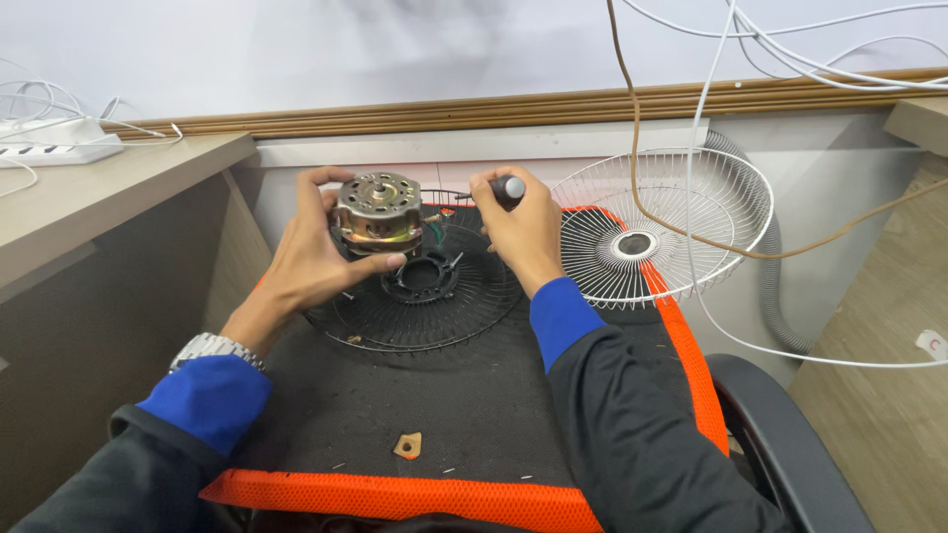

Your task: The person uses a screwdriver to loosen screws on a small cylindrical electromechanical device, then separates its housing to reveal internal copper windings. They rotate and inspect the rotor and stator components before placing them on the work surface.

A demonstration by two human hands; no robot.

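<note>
- Left hand (311, 252) curled around motor (379, 210), thumb under near edge, fingers wrapped over far side; held up above black grille (420, 296).
- Right hand (523, 232) closed on screwdriver (506, 190), dark handle in fist, shaft pointing left toward motor's right side; whether tip touches, not clear.
- Motor: round, metal, laminated steel band in middle, cast caps top and bottom, short shaft stub on top. Probably heavy for its bulk, stiff, not fragile in the casing.
- Best hold likely around the steel band or under the lower cap, as now; smooth metal may slip if greasy. Thin coloured wires (434, 230) at right side look delicate, best left unpulled.
- Black grille flat on dark mat (444, 405) with orange edge, hub ring at centre just below motor. Thin wire, light, springy, likely bends easily.
- White grille (657, 232) leaning at right, tilted against far wall, partly over mat's edge; apart from both hands.
- Small tan scrap (407, 446) near, on mat, well apart from hands.
- Cables (691, 148) hanging at right, brown and white, crossing in front of white grille.
- Power strip (54, 150) far left on table (89, 192).
- Grey hose (770, 266) behind white grille, right.
</note>
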